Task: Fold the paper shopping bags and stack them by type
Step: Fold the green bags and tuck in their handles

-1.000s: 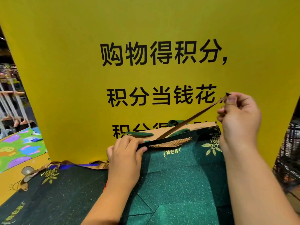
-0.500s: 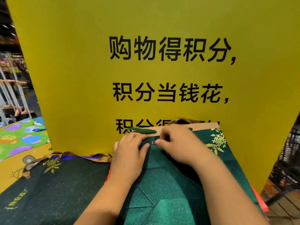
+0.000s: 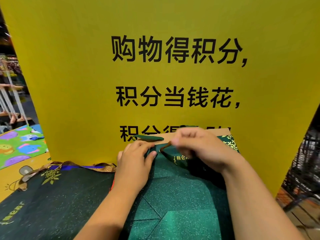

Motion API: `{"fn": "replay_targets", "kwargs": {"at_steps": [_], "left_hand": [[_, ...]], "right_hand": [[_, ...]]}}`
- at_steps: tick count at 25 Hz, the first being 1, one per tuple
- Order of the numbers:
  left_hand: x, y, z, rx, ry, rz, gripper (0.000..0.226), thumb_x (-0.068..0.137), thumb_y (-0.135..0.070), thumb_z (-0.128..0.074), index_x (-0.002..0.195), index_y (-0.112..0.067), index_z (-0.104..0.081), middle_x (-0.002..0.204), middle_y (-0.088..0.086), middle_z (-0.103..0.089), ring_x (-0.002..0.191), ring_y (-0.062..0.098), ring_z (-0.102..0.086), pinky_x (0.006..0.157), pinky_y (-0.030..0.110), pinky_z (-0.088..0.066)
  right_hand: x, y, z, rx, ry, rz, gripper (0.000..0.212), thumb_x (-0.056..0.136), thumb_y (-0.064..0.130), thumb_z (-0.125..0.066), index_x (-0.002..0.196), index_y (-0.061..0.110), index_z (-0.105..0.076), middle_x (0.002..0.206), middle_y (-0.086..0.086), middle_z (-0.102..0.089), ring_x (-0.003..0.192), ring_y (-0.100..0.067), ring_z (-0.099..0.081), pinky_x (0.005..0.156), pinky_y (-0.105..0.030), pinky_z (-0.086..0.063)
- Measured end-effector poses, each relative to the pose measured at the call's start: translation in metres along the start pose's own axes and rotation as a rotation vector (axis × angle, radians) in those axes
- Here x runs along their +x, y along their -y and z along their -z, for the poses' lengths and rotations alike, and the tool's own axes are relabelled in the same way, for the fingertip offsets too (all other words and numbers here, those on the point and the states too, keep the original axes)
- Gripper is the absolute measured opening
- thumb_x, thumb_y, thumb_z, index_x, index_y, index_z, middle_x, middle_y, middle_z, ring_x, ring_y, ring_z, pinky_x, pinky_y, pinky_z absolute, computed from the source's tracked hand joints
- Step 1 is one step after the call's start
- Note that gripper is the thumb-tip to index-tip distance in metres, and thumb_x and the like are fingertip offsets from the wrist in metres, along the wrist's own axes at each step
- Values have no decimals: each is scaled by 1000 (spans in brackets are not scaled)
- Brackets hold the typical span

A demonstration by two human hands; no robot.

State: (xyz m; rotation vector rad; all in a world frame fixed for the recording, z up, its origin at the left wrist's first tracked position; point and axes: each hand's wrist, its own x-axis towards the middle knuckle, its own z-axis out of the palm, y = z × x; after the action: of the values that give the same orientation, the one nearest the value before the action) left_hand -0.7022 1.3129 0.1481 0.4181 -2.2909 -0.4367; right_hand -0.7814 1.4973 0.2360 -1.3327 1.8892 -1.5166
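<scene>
The left hand [image 3: 136,164] lies flat on the upper part of the green glitter paper bag [image 3: 181,205], its grip slack, fingers nearly straight at the bag's mouth and the thumb pressed on the front face. The right hand [image 3: 199,148] is motion-blurred, but its grip is closed: curled fingers pinch the brown ribbon handle [image 3: 164,147], which bends in a short loop just beside the left thumb. A green ribbon handle [image 3: 149,138] lies across the bag's kraft-coloured inner rim [image 3: 220,132] behind the left fingertips. Half a second ago the right hand sat lower against the bag's mouth and hid the ribbon; a second ago it held that ribbon stretched taut out to the right. The left hand has kept its place throughout. The bag lies flat on the bench [image 3: 10,179], a yellow top with cartoon drawings, its mouth against a yellow sign board [image 3: 86,75] printed with black Chinese characters. A second dark green bag [image 3: 60,196] lies flat just left of it, brown ribbons [image 3: 69,165] at its far edge. A colourful play mat [image 3: 20,144] shows far left, wire mesh [image 3: 304,161] far right.
</scene>
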Motion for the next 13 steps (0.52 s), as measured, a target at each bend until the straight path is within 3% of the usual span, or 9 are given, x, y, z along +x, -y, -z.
{"fn": "replay_targets", "kwargs": {"at_steps": [3,5,9,13], "left_hand": [[0,0,1,-24,15,15,29,96,-43,-55,124,-40,-61,118,-21,-57,117,6,-46,88,30,-28],[0,0,1,-43,7,12,28,96,-43,-56,123,-40,-62,117,-21,-57,116,6,-46,87,31,-29],[0,0,2,-65,0,10,27,96,-42,-57,122,-41,-62,115,-21,-57,115,7,-46,87,33,-33],[0,1,2,-88,-35,-15,26,95,-40,-58,120,-38,-64,114,-19,-59,113,7,-47,89,34,-38]], "right_hand": [[-7,2,19,644,-184,212,28,73,29,-79,61,23,-55,53,6,-43,48,-11,-37,57,-24,-37],[-7,-6,27,859,-344,290,37,69,26,-84,62,23,-48,52,8,-40,49,-9,-33,59,-25,-35],[-2,-16,29,1057,-513,298,40,85,7,-61,62,22,-33,50,8,-29,43,-7,-24,62,-23,-38],[1,-16,23,1161,-473,356,41,75,9,-71,61,22,-36,52,7,-34,47,-8,-24,66,-27,-29]]}}
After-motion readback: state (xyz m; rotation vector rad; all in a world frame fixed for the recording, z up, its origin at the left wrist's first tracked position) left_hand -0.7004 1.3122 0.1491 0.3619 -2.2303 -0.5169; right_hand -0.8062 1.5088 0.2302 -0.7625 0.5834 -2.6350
